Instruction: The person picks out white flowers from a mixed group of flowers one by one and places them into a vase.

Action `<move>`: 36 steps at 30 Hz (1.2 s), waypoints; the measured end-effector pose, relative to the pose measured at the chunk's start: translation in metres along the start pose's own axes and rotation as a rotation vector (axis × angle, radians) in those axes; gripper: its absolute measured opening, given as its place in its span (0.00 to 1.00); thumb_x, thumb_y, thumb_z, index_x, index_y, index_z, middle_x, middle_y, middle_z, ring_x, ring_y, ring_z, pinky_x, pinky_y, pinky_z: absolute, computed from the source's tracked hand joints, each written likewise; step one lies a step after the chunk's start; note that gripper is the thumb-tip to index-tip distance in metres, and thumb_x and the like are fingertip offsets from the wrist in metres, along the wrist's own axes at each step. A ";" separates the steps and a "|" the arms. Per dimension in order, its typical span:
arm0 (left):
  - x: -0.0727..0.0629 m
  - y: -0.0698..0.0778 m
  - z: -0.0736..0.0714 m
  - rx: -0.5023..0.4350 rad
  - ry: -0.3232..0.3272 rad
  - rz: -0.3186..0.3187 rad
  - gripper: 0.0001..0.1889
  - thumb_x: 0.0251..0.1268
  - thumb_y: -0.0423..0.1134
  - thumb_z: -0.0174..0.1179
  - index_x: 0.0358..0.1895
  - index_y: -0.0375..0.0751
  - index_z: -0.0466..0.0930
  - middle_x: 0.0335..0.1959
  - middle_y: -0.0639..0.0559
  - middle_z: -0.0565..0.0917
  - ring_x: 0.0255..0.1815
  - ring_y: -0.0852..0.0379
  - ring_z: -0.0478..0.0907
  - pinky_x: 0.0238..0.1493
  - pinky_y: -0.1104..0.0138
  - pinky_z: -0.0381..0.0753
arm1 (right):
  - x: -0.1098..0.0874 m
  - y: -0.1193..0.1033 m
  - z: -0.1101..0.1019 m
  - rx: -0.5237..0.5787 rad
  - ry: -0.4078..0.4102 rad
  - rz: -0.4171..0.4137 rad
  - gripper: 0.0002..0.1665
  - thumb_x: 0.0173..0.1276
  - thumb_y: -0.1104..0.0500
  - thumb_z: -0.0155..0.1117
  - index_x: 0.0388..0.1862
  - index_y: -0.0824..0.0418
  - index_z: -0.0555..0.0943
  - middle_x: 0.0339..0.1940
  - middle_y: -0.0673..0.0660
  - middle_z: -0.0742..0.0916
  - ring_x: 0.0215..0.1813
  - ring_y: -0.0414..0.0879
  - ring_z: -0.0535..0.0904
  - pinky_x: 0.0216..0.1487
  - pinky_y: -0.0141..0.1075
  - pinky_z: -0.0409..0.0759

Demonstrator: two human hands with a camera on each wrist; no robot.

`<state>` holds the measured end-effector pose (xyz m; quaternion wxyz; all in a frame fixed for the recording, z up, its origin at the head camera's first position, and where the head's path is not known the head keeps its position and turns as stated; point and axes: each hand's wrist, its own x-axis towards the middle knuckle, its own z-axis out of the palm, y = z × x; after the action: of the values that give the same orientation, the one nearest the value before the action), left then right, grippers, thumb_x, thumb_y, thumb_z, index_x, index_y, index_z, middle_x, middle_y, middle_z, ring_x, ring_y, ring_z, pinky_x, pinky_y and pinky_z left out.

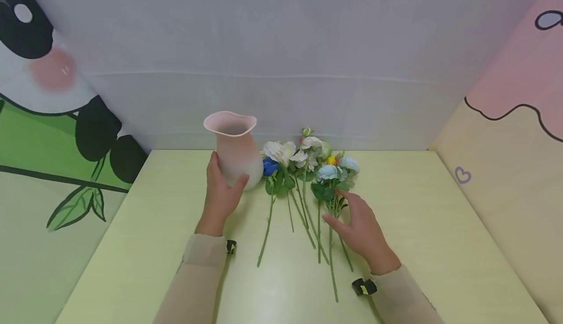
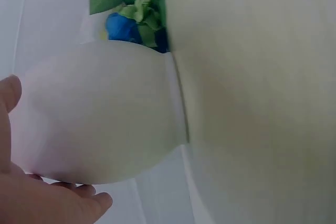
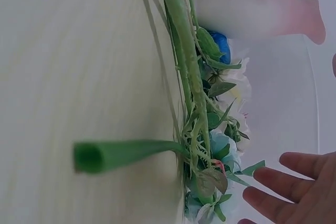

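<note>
A vase [image 1: 239, 160], pink at its wavy rim and fading to white below, is held by my left hand [image 1: 220, 194], with thumb and fingers round its body. Whether its base touches the table cannot be told. In the left wrist view the vase [image 2: 105, 114] hides part of a blue flower [image 2: 123, 27]. My right hand [image 1: 362, 226] is over the stems below the light blue flowers [image 1: 330, 172]. Its fingers [image 3: 289, 184] are spread, with nothing gripped, beside the leaves. White flowers [image 1: 281, 152] and a dark blue flower [image 1: 270, 166] lie between vase and right hand.
Several green stems [image 1: 308, 221] point toward the near side of the pale yellow table [image 1: 418, 206]. A grey-white cloth wall [image 1: 308, 45] rises behind the table. Printed panels stand at left and right [image 1: 506, 143].
</note>
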<state>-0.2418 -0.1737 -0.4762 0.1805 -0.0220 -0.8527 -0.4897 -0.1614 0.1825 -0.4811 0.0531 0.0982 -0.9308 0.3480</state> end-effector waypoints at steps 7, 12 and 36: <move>0.002 -0.005 -0.002 0.049 -0.008 -0.078 0.51 0.73 0.46 0.65 0.85 0.42 0.35 0.79 0.33 0.51 0.77 0.32 0.56 0.73 0.39 0.60 | 0.000 0.002 0.001 0.002 -0.005 0.000 0.52 0.71 0.29 0.62 0.80 0.62 0.64 0.77 0.62 0.71 0.76 0.64 0.64 0.71 0.63 0.64; 0.004 -0.007 -0.004 0.077 -0.022 -0.079 0.51 0.72 0.45 0.66 0.85 0.42 0.37 0.78 0.32 0.52 0.76 0.32 0.58 0.73 0.39 0.60 | 0.000 0.003 0.002 0.002 -0.004 -0.007 0.51 0.72 0.32 0.63 0.80 0.62 0.64 0.76 0.61 0.71 0.76 0.63 0.64 0.71 0.63 0.64; 0.009 -0.007 -0.008 0.060 -0.082 -0.076 0.49 0.74 0.42 0.64 0.85 0.43 0.36 0.82 0.35 0.50 0.80 0.34 0.53 0.76 0.40 0.54 | 0.000 -0.005 0.000 0.036 -0.042 -0.002 0.50 0.73 0.32 0.61 0.80 0.63 0.63 0.77 0.63 0.70 0.77 0.64 0.63 0.70 0.64 0.64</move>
<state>-0.2489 -0.1858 -0.4754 0.1271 -0.0043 -0.8739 -0.4691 -0.1606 0.1790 -0.4775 0.0323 0.1075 -0.9253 0.3623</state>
